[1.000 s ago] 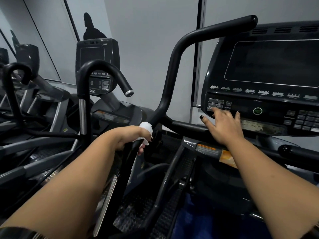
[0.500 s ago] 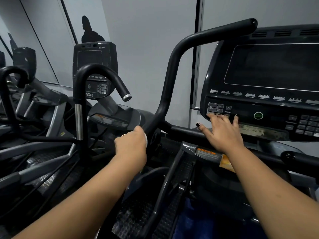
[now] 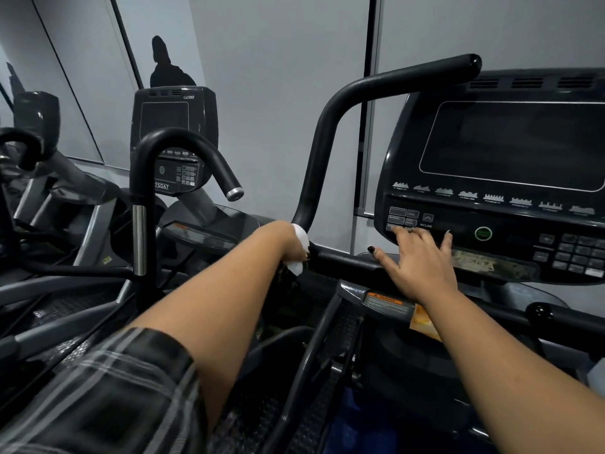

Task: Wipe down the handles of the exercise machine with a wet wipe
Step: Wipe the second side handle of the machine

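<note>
Wet wipe, location?
– Inside my left hand, fingers curled round it, clamped on the handle at its lower bend.
Right hand?
– Fingers spread, resting on the console, just right of that grip.

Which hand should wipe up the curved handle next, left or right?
Left. The left hand grips the wet wipe low on the handle; the right hand lies open against the console, empty.
</note>
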Available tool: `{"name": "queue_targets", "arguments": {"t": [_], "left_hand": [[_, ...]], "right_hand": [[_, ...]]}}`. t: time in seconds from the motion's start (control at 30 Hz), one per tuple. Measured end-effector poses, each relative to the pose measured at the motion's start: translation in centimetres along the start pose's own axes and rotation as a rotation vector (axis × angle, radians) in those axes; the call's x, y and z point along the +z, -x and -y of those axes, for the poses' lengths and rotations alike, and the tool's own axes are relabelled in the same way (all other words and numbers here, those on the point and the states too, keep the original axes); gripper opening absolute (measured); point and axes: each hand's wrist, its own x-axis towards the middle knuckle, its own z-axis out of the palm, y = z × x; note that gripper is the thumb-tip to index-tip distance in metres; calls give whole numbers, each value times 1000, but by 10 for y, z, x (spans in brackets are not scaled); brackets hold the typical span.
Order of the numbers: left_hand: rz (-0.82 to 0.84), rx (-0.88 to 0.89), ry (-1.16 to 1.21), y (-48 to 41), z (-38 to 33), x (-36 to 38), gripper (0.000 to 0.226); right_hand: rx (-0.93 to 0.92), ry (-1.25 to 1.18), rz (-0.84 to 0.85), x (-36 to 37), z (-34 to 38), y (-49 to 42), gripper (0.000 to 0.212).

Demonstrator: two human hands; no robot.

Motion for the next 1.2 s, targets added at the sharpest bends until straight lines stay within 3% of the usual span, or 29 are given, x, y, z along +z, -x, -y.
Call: {"name": "queue_targets", "arguments": {"t": [0.07,0.2,0.33,0.5,0.6,0.73,0.83,0.93,1.07,1.2], "left_hand": [[138,44,178,5,17,-1,27],[162,15,463,23,59,9,47],[176,64,661,53,87,24,47],[127,135,872,94,112,54,51],[49,246,871,105,116,63,51],[-116,540,784,106,128,83,39],[-266,396,764,109,141,105,23],[-407,158,530,123,139,117,37],[-624,104,245,126,118,117,45],[-579,-30,155,107,92,90,35]], "right_hand": [[1,-4,-7,0,0,0,85],[-31,-2,7,-3,-2,5,84],[-137,70,53,-5,6,18,73],[-120,-198,-89,-5,41,59,67],[-70,-415,-140,-5,68,91,63],[-20,-614,-116,-4,88,126,62],[-22,-729,-59,-4,92,140,60],[-30,-820,8,-6,94,150,51],[-28,-810,86,-3,97,163,39],[-65,-788,148,2,106,172,42]]}}
